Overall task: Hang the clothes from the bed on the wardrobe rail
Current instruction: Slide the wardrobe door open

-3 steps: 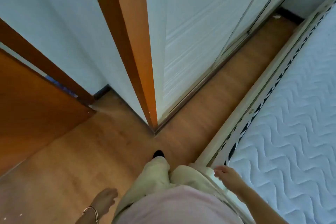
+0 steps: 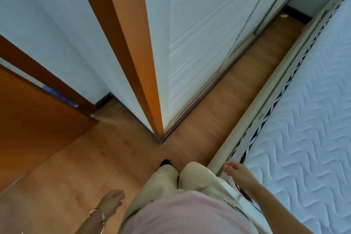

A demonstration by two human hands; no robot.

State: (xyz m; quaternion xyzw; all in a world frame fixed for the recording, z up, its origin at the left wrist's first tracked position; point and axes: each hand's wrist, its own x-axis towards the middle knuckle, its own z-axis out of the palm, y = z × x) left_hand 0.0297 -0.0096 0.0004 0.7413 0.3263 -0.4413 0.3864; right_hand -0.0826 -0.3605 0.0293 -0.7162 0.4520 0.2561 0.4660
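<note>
The white wardrobe [image 2: 199, 43] with sliding doors stands ahead, its doors drawn across, so no rail shows. The bed [image 2: 303, 119] with a white quilted mattress runs along the right side; no clothes show on the part in view. My left hand [image 2: 112, 203], a bangle on its wrist, hangs loose and empty at the lower left. My right hand [image 2: 239, 172] is empty with relaxed fingers, just over the bed's cream frame [image 2: 252, 129].
A narrow strip of wooden floor [image 2: 228, 104] runs between wardrobe and bed. An orange-brown wardrobe side panel [image 2: 131, 47] juts toward me. A brown door [image 2: 34, 119] stands at the left. My legs in pale trousers are below.
Both hands have risen slightly in view. The right one has lifted along the bed frame. The view has shifted a little forward.
</note>
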